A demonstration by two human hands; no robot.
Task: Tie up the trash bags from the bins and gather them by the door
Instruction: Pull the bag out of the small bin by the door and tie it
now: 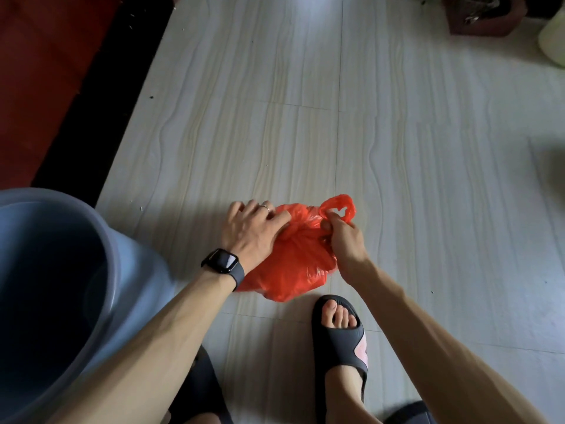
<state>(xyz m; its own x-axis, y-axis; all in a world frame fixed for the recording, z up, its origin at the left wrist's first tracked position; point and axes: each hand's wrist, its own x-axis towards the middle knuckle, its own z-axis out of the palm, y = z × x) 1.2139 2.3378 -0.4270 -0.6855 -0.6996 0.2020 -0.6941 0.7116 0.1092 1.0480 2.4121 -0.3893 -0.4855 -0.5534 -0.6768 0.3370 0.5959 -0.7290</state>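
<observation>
The room is dim. Light comes from the far end and makes a pale shine on the floor (305,19) at the top. A soft shadow lies on the floor by the bag (293,264). Inside the bin (134,261) it is very dark. The corners go dark, floor lines bend near the edges, and the top right corner is blurry

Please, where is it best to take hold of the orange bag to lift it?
Make the handle loop the grip, coming from above. It sticks out open at the top of the orange bag, where the right hand pinches it; the body below is loose, bulging film. The left hand grips the bunched plastic beside it.
</observation>
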